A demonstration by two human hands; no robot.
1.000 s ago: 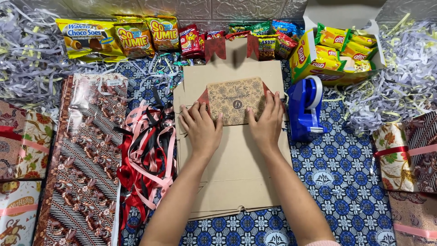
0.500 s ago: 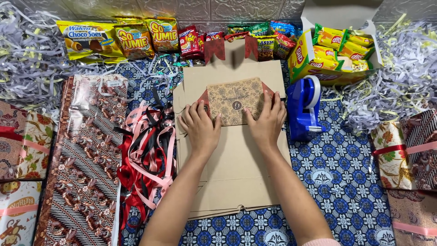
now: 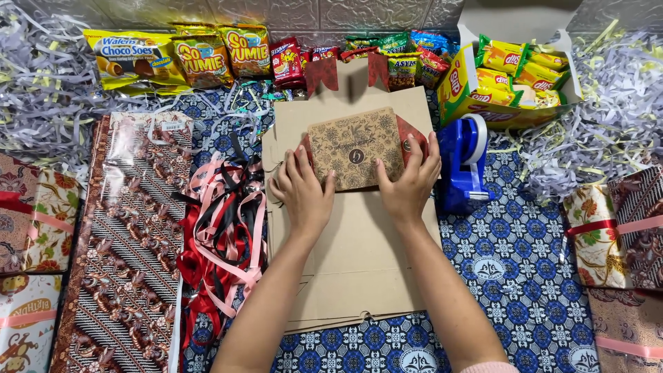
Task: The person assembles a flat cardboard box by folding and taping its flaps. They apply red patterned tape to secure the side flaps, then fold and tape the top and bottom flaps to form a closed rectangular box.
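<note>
Brown patterned cardboard gift box (image 3: 356,146) sits pinched between left hand (image 3: 304,190) and right hand (image 3: 409,183), fingers spread flat along its sides, steadying it on plain cardboard sheets (image 3: 359,269).

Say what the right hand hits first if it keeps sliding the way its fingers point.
The right hand already grips the patterned brown box. Past that, probably the red flaps, then the snack packets along the wall; depth is unclear.
</note>
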